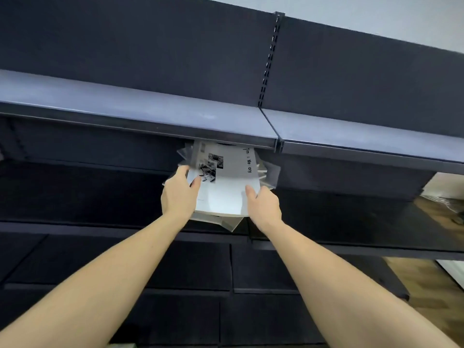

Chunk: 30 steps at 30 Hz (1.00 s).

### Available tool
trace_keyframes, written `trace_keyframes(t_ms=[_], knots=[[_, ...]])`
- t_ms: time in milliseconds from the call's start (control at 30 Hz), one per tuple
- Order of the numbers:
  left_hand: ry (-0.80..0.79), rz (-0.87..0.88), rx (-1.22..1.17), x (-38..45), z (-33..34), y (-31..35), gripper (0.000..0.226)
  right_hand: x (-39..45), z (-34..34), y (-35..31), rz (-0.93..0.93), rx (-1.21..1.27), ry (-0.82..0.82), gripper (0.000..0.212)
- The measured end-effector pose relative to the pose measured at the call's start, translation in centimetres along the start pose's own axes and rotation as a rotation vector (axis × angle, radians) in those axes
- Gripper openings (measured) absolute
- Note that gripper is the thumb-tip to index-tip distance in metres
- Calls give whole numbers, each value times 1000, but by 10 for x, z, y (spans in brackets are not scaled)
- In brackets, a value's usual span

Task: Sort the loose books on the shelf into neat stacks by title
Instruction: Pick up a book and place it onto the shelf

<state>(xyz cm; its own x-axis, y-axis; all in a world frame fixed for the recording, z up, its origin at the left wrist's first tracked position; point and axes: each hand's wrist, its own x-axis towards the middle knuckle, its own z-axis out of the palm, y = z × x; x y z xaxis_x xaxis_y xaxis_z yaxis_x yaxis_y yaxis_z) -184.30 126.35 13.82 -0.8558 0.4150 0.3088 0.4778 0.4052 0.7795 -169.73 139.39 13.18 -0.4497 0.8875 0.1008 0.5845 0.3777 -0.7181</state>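
While both hands clamp its near corners, a white book (pixel 226 177) tops a fanned, uneven pile of books (pixel 227 223) on a dark shelf board (pixel 326 247), half tucked under the grey shelf (pixel 140 106) above. The left hand (pixel 178 192) wraps the near-left corner, thumb on the cover and fingers hidden beneath; the right hand (pixel 263 204) pinches the near-right edge the same way, thumb on top. How many copies each hand holds cannot be told from this angle.

The top book's long axis runs away from the person, toward the back panel (pixel 125 41), leaning slightly right. Its cover faces up, and the title lettering (pixel 248 160) runs along the right-hand long edge, reading from the far end toward the near one.

Squaring the pile likely calls for drawing it clear of the overhanging shelf first, then pressing inward on both sides so the splayed corners below line up. Reading each cover before grouping looks wise, since the lower titles are hidden.
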Motion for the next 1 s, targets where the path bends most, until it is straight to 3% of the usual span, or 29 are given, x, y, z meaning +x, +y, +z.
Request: trace_keyframes(t_ms=[567, 1000], knots=[[-215, 143, -85, -33, 135, 111, 21, 21, -111, 120, 186, -25, 166, 42], [-349, 234, 6, -131, 266, 216, 32, 9, -235, 265, 323, -48, 271, 41]])
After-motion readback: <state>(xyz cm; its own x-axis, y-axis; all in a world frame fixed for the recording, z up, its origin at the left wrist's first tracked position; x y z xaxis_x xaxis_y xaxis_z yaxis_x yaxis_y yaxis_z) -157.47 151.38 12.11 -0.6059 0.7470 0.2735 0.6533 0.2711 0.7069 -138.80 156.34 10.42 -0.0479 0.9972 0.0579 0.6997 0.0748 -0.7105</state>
